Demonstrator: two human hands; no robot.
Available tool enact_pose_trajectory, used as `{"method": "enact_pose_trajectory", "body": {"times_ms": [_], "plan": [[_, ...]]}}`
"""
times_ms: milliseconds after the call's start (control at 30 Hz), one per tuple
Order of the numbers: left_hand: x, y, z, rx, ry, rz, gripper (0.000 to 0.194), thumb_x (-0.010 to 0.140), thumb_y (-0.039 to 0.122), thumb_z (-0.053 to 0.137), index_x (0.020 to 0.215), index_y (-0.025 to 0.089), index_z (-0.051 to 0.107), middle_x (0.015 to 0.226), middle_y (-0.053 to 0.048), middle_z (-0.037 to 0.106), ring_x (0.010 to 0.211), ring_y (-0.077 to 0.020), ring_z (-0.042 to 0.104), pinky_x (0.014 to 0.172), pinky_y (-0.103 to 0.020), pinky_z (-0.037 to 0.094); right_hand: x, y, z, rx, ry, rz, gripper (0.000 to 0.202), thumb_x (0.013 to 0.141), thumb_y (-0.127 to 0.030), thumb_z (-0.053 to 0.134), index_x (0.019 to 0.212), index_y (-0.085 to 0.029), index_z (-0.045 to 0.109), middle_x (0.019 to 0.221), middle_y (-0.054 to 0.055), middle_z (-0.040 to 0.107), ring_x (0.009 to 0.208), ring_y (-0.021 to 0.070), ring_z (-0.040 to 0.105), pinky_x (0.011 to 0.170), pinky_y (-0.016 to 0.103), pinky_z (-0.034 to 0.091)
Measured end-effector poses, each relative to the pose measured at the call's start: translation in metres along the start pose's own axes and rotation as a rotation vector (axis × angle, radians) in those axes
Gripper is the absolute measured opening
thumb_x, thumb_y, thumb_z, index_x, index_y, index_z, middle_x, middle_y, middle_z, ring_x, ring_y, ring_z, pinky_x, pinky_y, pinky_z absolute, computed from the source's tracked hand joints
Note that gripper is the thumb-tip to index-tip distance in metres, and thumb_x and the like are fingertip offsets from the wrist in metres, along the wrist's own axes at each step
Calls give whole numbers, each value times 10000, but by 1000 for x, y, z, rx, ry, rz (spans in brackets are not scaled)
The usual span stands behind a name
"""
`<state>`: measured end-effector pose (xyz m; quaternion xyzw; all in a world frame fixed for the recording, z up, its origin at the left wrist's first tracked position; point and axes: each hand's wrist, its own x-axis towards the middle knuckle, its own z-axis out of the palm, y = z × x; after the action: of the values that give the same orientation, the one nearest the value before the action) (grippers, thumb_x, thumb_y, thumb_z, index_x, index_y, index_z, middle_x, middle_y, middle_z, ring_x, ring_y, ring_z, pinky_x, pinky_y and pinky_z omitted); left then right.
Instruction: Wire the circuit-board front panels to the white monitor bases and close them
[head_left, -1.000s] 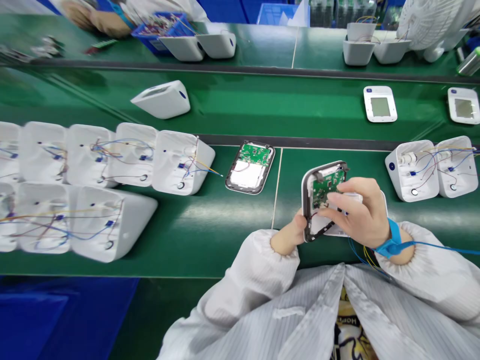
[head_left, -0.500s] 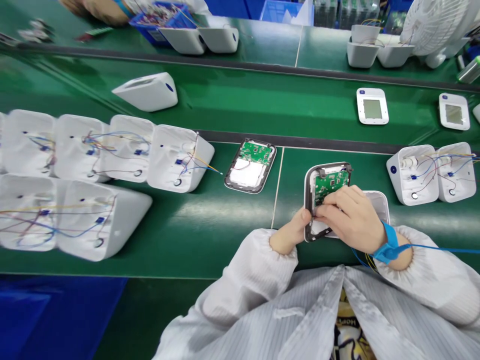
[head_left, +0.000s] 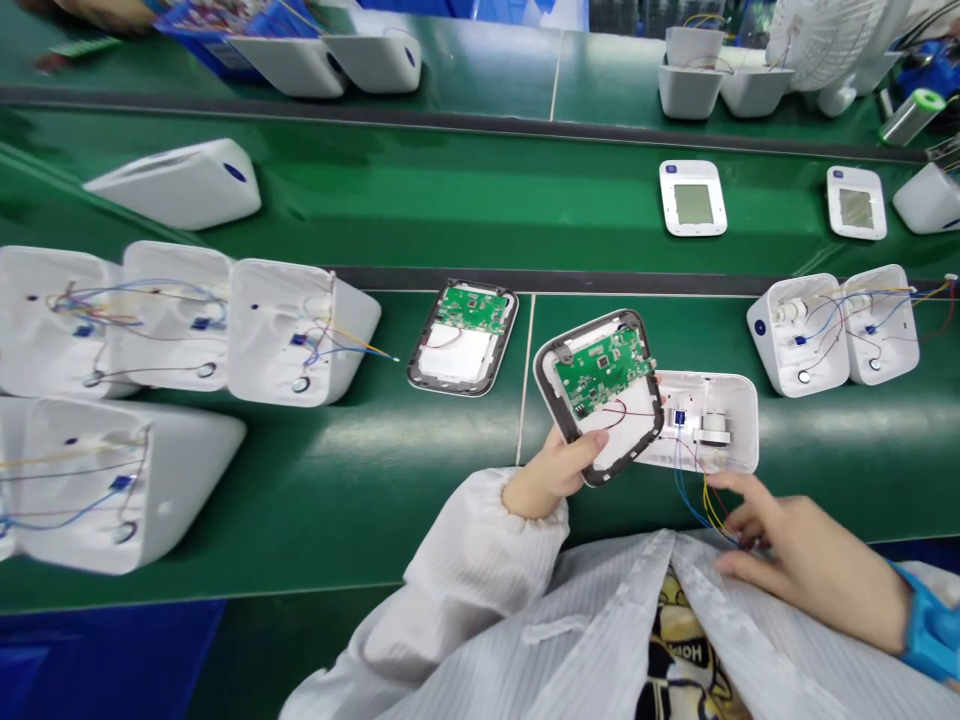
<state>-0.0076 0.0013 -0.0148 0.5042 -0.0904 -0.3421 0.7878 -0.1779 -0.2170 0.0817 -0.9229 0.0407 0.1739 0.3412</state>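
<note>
Head: two boards (head_left: 604, 370) (head_left: 472, 309), one wire bundle (head_left: 707, 508), seemingly pinched

White open plastic housing (head_left: 741, 402): left end hidden behind grey-rimmed white circuit-board panel (head_left: 598, 385).
Right hand (head_left: 814, 560): grip on thin coloured wires (head_left: 706, 498) unclear.
Co-worker's hand (head_left: 112, 12): cut off, blurred.

Elec. assy wkshop: wired shells (head_left: 741, 400) & PCBs (head_left: 604, 370) at green bench (head_left: 315, 520); parts bin (head_left: 217, 58) & fan (head_left: 829, 45) at bench's far side.
</note>
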Motion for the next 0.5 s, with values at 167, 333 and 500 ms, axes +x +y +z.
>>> {"method": "enact_pose_trajectory", "body": {"times_ms": [167,333,500], "plan": [[2,9,7,-56,-100,12,845,648,575,826,1371,212,582,1438,-144,600,1314,-403,567,1137,-563,434,14,4,-9,535,-39,-102,236,979,-408,578,1089,-237,700,874,49,766,748,178,720,670,296,564],[9,11,6,24,-267,87,898,638,524,866,1432,280,524,1562,-108,475,1472,-393,387,1212,-555,334,48,-5,-21,578,139,-161,328,984,-402,571,1246,-246,693,964,67,776,816,194,731,751,341,595],[12,-8,-5,145,-350,146,688,700,428,851,1316,209,633,1449,-148,587,1421,-377,460,1225,-563,281,80,-25,-5,340,494,-215,240,969,-343,580,1058,-271,791,1033,78,704,983,213,665,875,385,561]]}}
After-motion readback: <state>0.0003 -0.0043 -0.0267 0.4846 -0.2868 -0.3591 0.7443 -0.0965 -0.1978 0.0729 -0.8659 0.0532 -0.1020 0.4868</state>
